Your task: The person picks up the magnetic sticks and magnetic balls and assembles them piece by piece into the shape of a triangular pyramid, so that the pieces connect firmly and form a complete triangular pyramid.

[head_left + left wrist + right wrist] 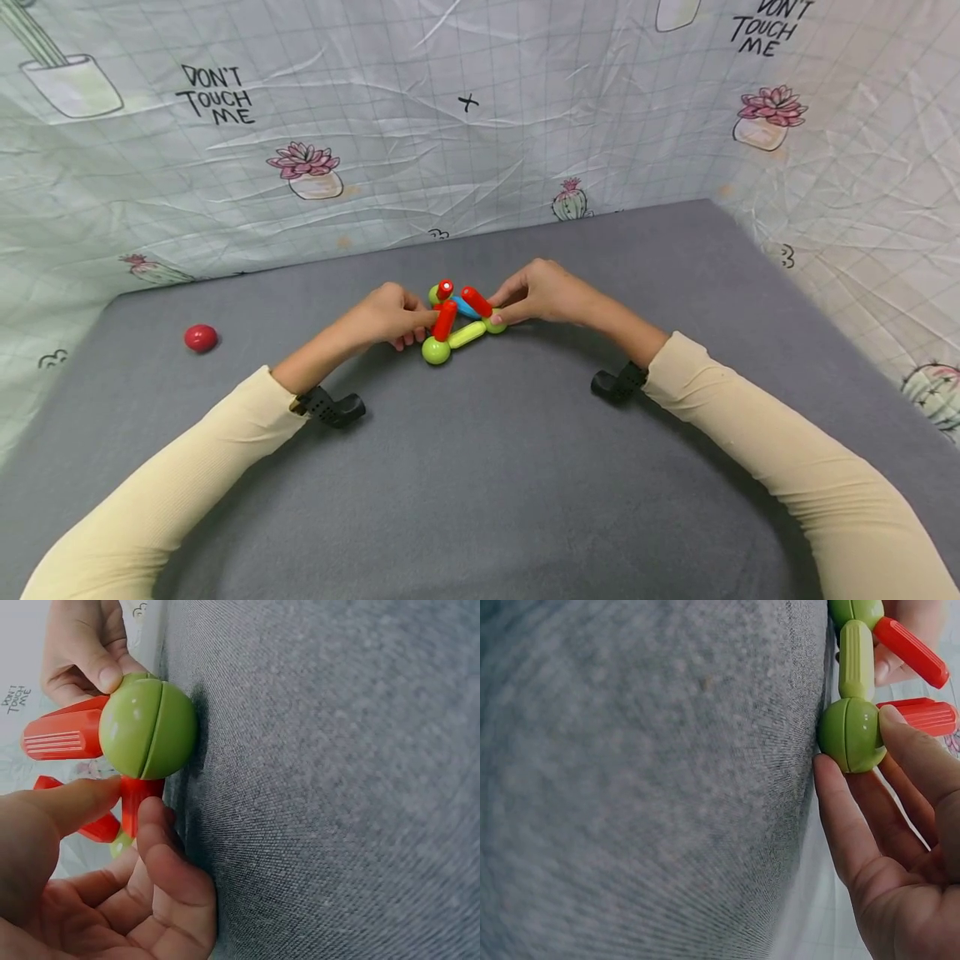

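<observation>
Three green balls joined by rods form a low triangular frame on the grey table, with a red rod rising from each ball. My left hand (pixel 388 315) pinches the low red rod (pixel 140 796) on the left side, thumb above and fingers below. It runs from the front green ball (pixel 436 350). A yellow-green rod (pixel 468 334) links that ball to the right green ball (pixel 850 735), which my right hand (pixel 551 292) grips between thumb and fingertips. Behind lie a blue rod (pixel 464 307) and the back green ball (pixel 434 295), partly hidden by an upright red rod (pixel 446 322).
A red ball (pixel 201 337) lies alone on the left of the grey table (pixel 480 467). Printed cloth (pixel 420 150) hangs behind the table and along its sides. Each wrist carries a black strapped camera, and both sleeves are cream.
</observation>
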### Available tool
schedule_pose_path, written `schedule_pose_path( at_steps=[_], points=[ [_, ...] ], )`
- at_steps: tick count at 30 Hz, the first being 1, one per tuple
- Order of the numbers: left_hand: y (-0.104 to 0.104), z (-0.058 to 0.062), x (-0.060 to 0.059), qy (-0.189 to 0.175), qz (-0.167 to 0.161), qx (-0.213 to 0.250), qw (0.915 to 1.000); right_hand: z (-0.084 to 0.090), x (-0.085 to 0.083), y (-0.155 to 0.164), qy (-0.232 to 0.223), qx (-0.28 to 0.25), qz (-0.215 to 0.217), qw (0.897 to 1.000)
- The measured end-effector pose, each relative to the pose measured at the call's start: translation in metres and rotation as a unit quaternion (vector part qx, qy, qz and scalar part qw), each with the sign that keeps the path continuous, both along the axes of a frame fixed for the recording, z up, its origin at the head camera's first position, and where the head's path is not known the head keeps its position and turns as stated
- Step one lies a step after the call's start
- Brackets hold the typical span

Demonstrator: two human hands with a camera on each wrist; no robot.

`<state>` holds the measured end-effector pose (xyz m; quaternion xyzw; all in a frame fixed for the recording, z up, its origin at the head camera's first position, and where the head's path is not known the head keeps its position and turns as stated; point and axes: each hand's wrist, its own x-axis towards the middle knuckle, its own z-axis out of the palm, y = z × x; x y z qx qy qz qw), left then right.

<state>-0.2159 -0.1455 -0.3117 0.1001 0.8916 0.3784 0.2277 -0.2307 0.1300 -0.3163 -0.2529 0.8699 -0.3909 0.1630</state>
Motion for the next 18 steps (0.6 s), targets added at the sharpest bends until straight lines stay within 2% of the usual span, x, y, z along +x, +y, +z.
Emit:
schedule_pose_path(
  at_steps=[2, 8, 10, 12, 14, 18],
  points=[
    [0.0, 0.0, 0.001, 0.0, -0.001, 0.001, 1.0, 0.0, -0.001, 0.0, 0.0, 0.003, -0.001, 1.0],
    [0.0, 0.002, 0.002, -0.051, -0.008, 0.022, 0.9984, 0.002, -0.002, 0.0, -0.008, 0.01, -0.006, 1.0],
    [-0.002, 0.003, 0.005, -0.051, -0.011, 0.026, 0.9983, 0.003, -0.002, -0.001, -0.011, 0.011, -0.005, 1.0],
    [-0.005, 0.005, 0.011, -0.019, -0.015, 0.025, 0.9994, 0.003, -0.002, -0.002, -0.013, 0.01, -0.004, 1.0],
    [-0.007, 0.008, 0.021, 0.032, -0.012, 0.024, 0.9991, 0.002, -0.001, -0.002, -0.017, 0.007, -0.004, 1.0],
    [-0.005, 0.012, 0.043, 0.142, -0.003, 0.005, 0.9898, 0.002, 0.0, -0.002, -0.02, 0.002, -0.004, 1.0]
  ],
)
